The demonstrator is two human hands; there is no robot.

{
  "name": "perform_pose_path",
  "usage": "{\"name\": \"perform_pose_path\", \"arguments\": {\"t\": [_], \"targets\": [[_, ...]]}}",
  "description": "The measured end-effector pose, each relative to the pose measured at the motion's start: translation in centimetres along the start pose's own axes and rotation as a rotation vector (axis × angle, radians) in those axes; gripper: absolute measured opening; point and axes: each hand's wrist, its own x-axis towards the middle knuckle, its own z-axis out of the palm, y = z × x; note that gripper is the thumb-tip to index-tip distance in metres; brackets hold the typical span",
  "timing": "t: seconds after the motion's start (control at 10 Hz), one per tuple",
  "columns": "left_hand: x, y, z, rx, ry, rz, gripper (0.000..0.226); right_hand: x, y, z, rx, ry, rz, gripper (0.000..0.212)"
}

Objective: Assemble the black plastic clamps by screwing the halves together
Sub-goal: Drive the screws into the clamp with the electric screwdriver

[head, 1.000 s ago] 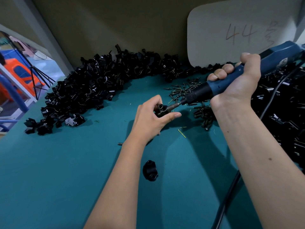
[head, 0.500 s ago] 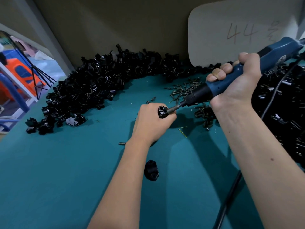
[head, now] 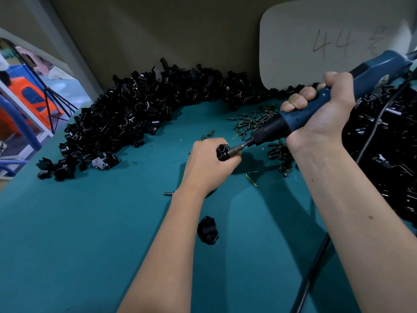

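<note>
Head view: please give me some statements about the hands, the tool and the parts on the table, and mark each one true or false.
1. The right hand grips a blue electric screwdriver. True.
2. The left hand lies flat and holds nothing. False: it holds a black clamp.
3. The screwdriver's bit touches the held clamp. True.
4. One assembled clamp lies alone on the green table near the left forearm. True.
5. The loose screws lie in a white tray. False: they lie bare on the table.
</note>
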Motion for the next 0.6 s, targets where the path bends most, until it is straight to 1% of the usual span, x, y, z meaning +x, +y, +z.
{"name": "perform_pose_path", "arguments": {"t": [0.2,0.4,0.5,0.6], "targets": [[0.13,-0.58,0.33,-0.005,0.019,0.008,0.035,-0.01,-0.08,0.10,-0.003,-0.003,0.002,0.028],[0.25,-0.70,0.52,-0.002,0.034,0.023,0.023,-0.18,-0.03,0.13,-0.012,-0.005,0.002,0.029],[0.21,-0.64,0.49,0.000,0.029,0.023,0.023,-0.23,0.02,0.17,-0.009,0.005,0.002,0.030],[0.13,-0.59,0.56,-0.021,0.022,0.013,0.028,-0.24,0.03,0.30,-0.008,-0.011,-0.005,0.028]]}}
